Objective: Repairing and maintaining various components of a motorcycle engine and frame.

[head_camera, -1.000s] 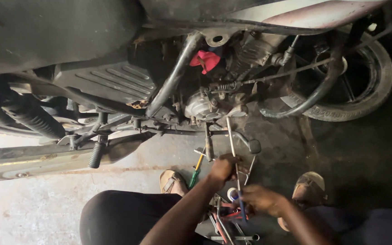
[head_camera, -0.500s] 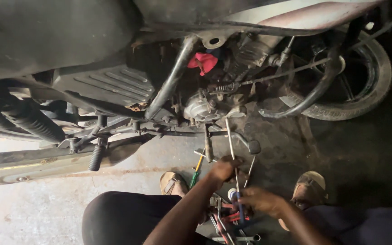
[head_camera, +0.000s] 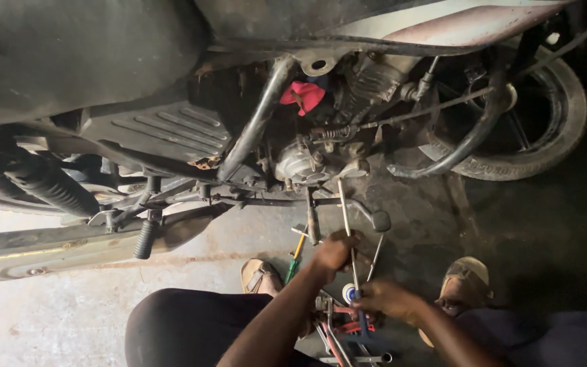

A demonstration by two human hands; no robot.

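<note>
Long metal rod (head_camera: 345, 214) gripped by left hand (head_camera: 335, 249) mid-shaft and right hand (head_camera: 387, 299) lower, below motorcycle engine (head_camera: 304, 161).

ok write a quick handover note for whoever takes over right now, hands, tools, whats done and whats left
Left hand: gripped around the long metal rod, which runs up toward the engine.
Right hand: closed on the rod's lower end, by the blue-handled tool.
Spare tools lie on the floor between the feet; a green and yellow screwdriver lies by the left sandal.
Done: rod positioned under the motorcycle.
Left: cannot tell what the rod engages; check its upper end.
</note>
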